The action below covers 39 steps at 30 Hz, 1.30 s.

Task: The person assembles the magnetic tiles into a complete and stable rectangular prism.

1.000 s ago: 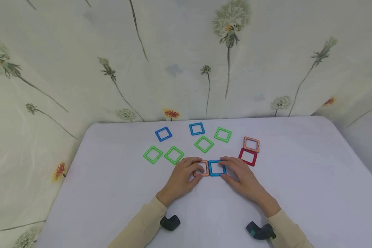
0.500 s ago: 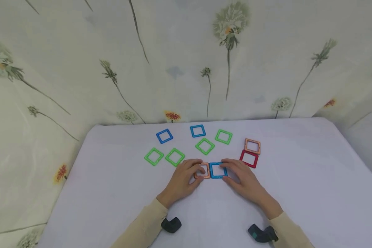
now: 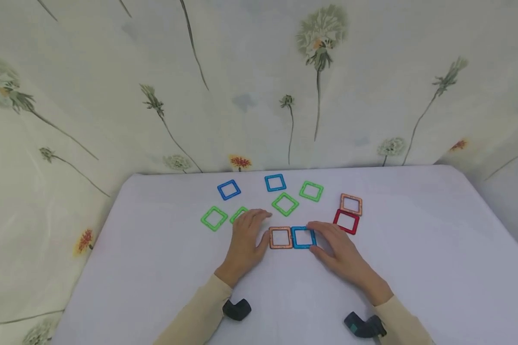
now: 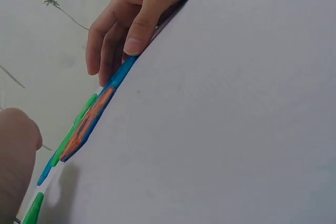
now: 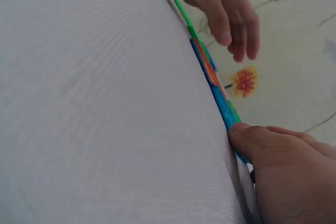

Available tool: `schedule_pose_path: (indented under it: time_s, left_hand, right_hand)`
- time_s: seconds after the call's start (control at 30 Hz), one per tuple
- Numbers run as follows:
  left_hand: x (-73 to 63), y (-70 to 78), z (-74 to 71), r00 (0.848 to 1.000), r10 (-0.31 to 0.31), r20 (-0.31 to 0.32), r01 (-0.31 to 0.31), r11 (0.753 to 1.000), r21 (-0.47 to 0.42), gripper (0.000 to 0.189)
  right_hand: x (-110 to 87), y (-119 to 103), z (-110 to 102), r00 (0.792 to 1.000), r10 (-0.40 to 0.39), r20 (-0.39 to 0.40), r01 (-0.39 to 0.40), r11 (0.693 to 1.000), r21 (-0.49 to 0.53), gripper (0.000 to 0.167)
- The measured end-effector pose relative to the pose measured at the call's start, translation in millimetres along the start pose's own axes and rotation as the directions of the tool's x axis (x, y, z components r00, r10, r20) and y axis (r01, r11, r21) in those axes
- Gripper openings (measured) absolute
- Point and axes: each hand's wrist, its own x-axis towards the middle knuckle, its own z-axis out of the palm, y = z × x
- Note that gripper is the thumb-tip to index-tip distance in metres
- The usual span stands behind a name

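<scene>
Two square magnetic tile frames lie edge to edge in front of me, an orange tile [image 3: 280, 247] on the left and a light blue tile [image 3: 302, 247] on the right. My right hand [image 3: 343, 249] pinches the blue tile at its right side, thumb on the near corner and fingers on the far one. My left hand [image 3: 247, 242] is raised just left of the orange tile, fingers loosely extended and holding nothing. It partly covers a green tile [image 3: 237, 215] behind it. The right wrist view shows the left hand [image 5: 228, 19] above the table, apart from the tiles.
Several more tiles lie toward the table's back: a green tile [image 3: 204, 219] at left, a dark blue tile [image 3: 220, 191], a blue tile [image 3: 267, 183], two green ones in the middle. At right, an orange tile [image 3: 342, 203] touches a red tile [image 3: 337, 220]. A flowered cloth [image 3: 241, 129] hangs behind.
My left hand has let go of the orange tile and risen up and to the left, now overlapping a green tile. The right hand has stayed on the blue tile.
</scene>
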Motion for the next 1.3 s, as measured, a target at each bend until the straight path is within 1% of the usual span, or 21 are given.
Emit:
schedule_pose_path:
  time_s: [0.07,0.17,0.27,0.33,0.43,0.53,0.7,0.87,0.97,1.3]
  left_hand:
    - [1.5,-3.9,-1.3,0.997,-0.069,-0.026,0.07,0.997,0.035,0.051]
    - [2.6,-9.3,-3.6,0.987,-0.159,-0.031,0.161,0.984,0.072,0.061]
    - [3.6,-14.7,-5.4,0.976,-0.217,-0.008,0.216,0.969,0.118,0.064]
    - [4.1,-17.8,-6.7,0.969,-0.246,0.005,0.243,0.958,0.15,0.065]
    - [4.4,-21.2,-8.7,0.96,-0.279,0.021,0.271,0.947,0.171,0.066]
    - [4.0,-22.8,-10.1,0.956,-0.292,0.024,0.284,0.945,0.165,0.066]
    - [3.1,-23.0,-9.9,0.957,-0.29,0.009,0.284,0.942,0.176,0.063]
    - [0.9,-21.7,-7.6,0.947,-0.319,0.03,0.306,0.929,0.208,0.061]
    - [-0.3,-20.7,-7.2,0.944,-0.327,0.04,0.311,0.925,0.22,0.06]
    - [-1.1,-20.5,-7.4,0.948,-0.318,0.02,0.305,0.924,0.232,0.058]
  right_hand:
    - [1.2,0,0,1.0,-0.007,-0.007,0.007,1.0,-0.002,0.062]
    - [2.5,0,1,1.0,-0.007,-0.008,0.007,1.0,0.003,0.062]
    - [3.7,0,1,1.0,0.002,-0.003,-0.002,1.0,0.01,0.061]
    - [4.7,0,2,1.0,0.007,0.001,-0.007,1.0,0.011,0.061]
    - [5.7,0,2,1.0,0.01,0.003,-0.01,1.0,0.013,0.06]
    - [5.8,0,2,1.0,0.006,0.002,-0.006,1.0,0.011,0.06]
    - [4.7,-2,1,1.0,0.013,0.004,-0.013,1.0,0.003,0.06]
    - [1.0,-2,-1,1.0,0.03,0.007,-0.03,0.999,-0.018,0.06]
    - [-1.5,-2,-1,0.999,0.035,0.008,-0.035,0.999,-0.026,0.059]
    - [-1.3,-3,-2,1.0,0.029,0.01,-0.029,0.999,-0.017,0.058]
